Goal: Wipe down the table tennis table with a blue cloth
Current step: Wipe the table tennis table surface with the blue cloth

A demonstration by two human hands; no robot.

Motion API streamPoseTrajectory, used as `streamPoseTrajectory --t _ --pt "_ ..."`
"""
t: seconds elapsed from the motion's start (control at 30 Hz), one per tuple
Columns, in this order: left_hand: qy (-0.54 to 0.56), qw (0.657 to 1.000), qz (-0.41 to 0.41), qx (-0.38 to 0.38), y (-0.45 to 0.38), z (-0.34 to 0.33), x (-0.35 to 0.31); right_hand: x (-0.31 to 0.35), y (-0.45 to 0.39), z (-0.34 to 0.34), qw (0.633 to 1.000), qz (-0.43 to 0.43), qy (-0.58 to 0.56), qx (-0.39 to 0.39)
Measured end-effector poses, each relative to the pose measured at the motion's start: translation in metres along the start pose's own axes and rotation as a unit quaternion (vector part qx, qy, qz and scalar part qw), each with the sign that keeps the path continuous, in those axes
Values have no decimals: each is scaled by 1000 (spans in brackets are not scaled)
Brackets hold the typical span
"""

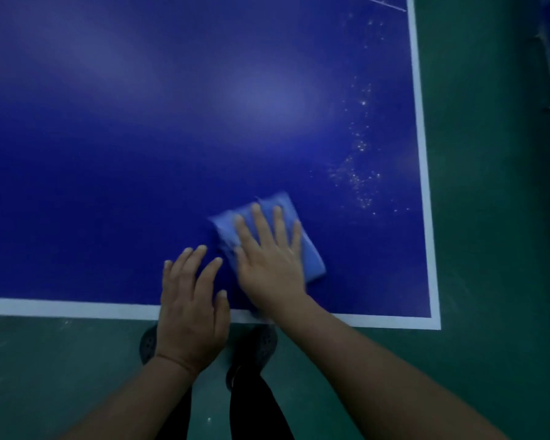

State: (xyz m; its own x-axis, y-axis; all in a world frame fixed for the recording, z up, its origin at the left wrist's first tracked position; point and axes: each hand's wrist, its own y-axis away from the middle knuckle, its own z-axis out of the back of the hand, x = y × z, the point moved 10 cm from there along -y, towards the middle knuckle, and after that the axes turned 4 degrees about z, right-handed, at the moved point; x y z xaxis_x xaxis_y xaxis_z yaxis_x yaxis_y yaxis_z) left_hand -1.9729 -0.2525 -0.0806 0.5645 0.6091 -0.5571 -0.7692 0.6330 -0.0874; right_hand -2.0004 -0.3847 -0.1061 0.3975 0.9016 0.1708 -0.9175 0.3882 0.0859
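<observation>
Nearest, the left hand (189, 300) rests flat, fingers straight and spread, on the table (108, 154) edge. Just right of it, the right hand (269, 258) presses the folded blue cloth (311, 258) with straight fingers. Beyond and right of that hand lie white specks (359, 173); a short stroke could miss them, or push them onto the floor (489, 217).

Right hand (269, 265) flat, palm down, fingers straight and spread. Left hand (189, 308) flat beside it, fingers extended. Both forearms bare.
</observation>
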Motion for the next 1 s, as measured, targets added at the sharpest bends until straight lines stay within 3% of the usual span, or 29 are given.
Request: streamPoseTrajectory --t 0.13,0.23,0.33,0.37,0.43,0.57,0.67,0.77,0.83,0.9,1.0 --pt "-5 1000 19 -15 -3 -14 -17 -21 -77 8 998 59 9 -1" --pt "-6 1000 -9 4 -10 -33 -45 -166 -81 24 994 -86 67 -26" --pt "-38 997 -52 44 -13 -55 -67 -309 -34 53 958 -285 -1 -41" --pt "-56 995 -60 54 -13 -61 -69 -317 -17 55 946 -318 -41 -45" --pt "-89 991 -75 61 -11 -67 -70 -275 15 47 953 -296 -16 -55" --pt "-126 986 -92 65 -10 -72 -72 -147 95 8 995 -93 13 14" --pt "-136 984 -83 77 -11 -75 -73 -214 44 21 997 -70 9 22" --pt "-147 983 -80 79 -12 -76 -73 -317 -47 57 984 -173 42 -17" --pt "-155 982 -81 75 -12 -76 -73 -345 -68 62 977 -211 15 -17" --pt "-161 981 -79 78 -13 -76 -74 -331 -39 59 978 -204 6 -30" --pt "-165 980 -71 90 -14 -77 -74 -275 83 36 988 -152 12 8"
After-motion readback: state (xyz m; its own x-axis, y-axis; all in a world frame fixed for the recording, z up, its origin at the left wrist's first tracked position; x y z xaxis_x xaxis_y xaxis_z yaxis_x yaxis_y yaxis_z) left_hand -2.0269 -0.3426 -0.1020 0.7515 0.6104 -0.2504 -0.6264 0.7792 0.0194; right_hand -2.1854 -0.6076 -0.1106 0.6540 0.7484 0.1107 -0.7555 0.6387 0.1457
